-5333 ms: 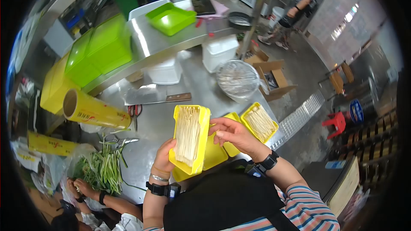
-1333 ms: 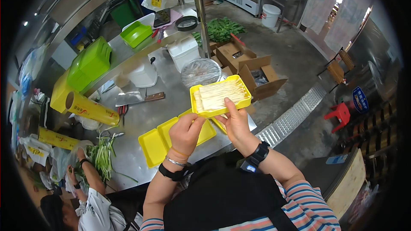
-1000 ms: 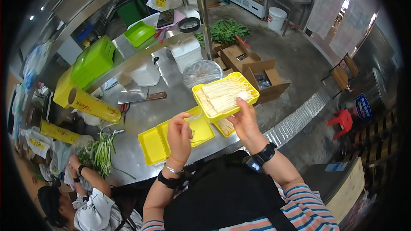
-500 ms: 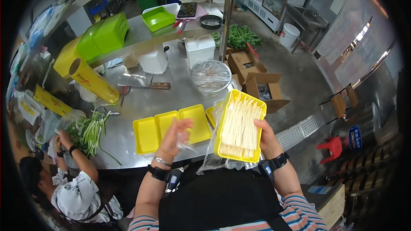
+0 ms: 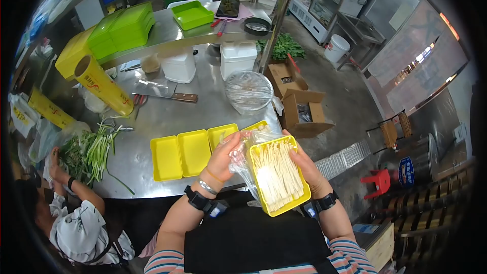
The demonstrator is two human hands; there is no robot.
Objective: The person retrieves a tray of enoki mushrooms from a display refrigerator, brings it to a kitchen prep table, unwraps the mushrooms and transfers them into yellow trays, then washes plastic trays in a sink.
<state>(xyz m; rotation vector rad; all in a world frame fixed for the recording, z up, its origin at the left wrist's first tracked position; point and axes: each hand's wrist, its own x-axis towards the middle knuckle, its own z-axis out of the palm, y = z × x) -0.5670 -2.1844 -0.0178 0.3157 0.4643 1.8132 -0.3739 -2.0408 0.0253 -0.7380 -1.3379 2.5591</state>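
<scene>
Right hand (image 5: 311,171) grips the rectangular yellow plastic tray (image 5: 296,204) at two o'clock; left hand (image 5: 222,159) bunches clear plastic film (image 5: 240,165) at ten. Likely light, stiff; hold the rim (image 5: 285,209).

I see bright yellow on the held tray (image 5: 291,208), creamy white on its strands (image 5: 278,175), and the same yellow on the trays (image 5: 166,158) upon the silver-grey desk (image 5: 157,111). I get a plain black apron (image 5: 248,238) and sleeves (image 5: 165,259) striped pink, blue and white. I also pick out lime-green boxes (image 5: 134,25), a yellow roll (image 5: 104,83) with red print, a brown knife handle (image 5: 186,97), a red stool (image 5: 375,183), and a co-worker's white shirt (image 5: 78,231) with dark patterning.
</scene>
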